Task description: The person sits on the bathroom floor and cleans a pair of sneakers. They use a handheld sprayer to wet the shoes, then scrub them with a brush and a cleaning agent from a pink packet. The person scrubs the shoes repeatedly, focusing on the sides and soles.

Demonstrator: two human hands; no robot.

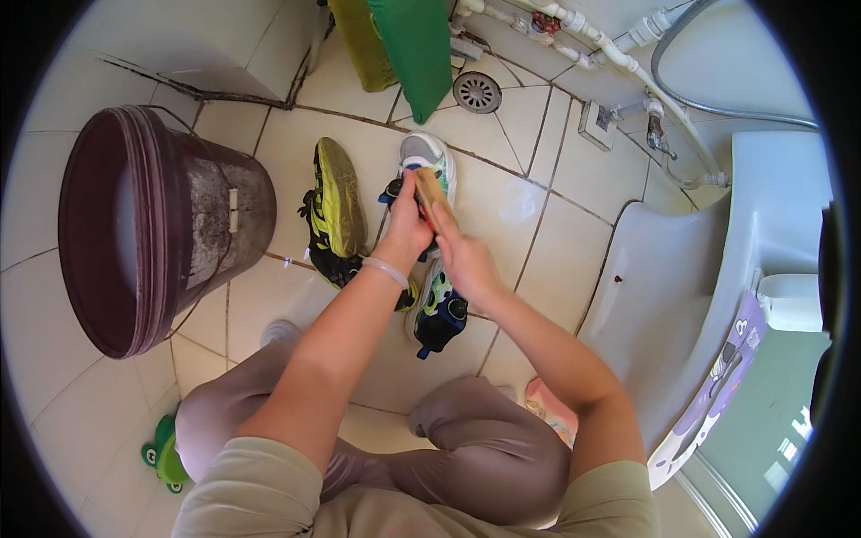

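Note:
My right hand (466,262) is closed around the lower end of a light wooden brush (434,190), its bristles hidden beneath. Pressed against the brush's left side is my left hand (411,224), with curled fingers. Whether it grips the brush or the shoe below cannot be made out. Under the brush, a white and grey sneaker (425,149) shows its toe pointing away from me. Nearer to me, a dark blue, white and green sneaker (438,316) lies on the tiles. To the left, a yellow and black shoe (341,202) is tipped on its side, sole showing.
A dark maroon bucket (202,211) stands at the left. At the far side are a green board-like object (413,54) and a round floor drain (477,93). White pipes (619,67) and a white basin-like fixture (664,278) border the right. A green frog-shaped item (165,455) sits lower left.

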